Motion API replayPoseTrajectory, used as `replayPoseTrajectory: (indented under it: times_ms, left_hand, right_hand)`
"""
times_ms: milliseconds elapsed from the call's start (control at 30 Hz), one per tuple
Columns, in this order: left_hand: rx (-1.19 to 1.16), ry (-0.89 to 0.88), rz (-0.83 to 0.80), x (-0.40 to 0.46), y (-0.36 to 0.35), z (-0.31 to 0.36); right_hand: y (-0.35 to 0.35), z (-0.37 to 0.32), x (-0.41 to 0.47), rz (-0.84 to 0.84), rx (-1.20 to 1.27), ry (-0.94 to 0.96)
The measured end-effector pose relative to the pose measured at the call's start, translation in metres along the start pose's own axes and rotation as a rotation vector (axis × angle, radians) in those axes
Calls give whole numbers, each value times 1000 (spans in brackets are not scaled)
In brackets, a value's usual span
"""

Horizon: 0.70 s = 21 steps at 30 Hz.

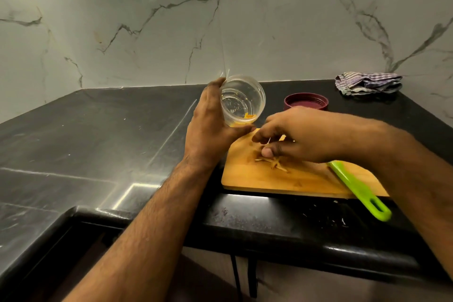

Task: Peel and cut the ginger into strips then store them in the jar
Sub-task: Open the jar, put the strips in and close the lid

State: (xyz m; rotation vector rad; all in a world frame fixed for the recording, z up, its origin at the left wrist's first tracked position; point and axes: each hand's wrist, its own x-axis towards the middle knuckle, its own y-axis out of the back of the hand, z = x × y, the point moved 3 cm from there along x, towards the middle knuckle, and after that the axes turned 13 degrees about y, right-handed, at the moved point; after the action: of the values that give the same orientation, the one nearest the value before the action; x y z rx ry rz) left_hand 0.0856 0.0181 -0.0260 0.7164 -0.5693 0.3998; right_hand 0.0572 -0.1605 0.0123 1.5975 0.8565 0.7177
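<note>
Counter edge (269, 233): black, rounded, nearest the person; scraps lie on it at right.
Cutting board (247, 179): near side almost flush with that edge.
Green knife handle (360, 191): overhangs the board's near right corner.
Right hand (301, 137): fingers pinching ginger strips (272, 162) mid-board.
Left hand (210, 127): gripping the clear jar (242, 99), tilted, mouth toward the board.
Left counter: bare, open.
Lid (306, 102), cloth (367, 83): far, by the wall.
</note>
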Motion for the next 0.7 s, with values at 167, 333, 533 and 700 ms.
replayPoseTrajectory:
  times_ms: [167,333,533,700]
  left_hand:
    - [2,13,24,2,1,0]
    - [-4,17,15,1,0,0]
    - [-2,3,-10,2,-1,1]
    - [0,4,-18,1,0,1]
  right_hand:
    - [-10,-10,5,-93,80,91]
    - [-2,-10,-1,-74,152,168]
    - [9,4,-9,43,206,101]
    - [-6,6,-7,-144,262,76]
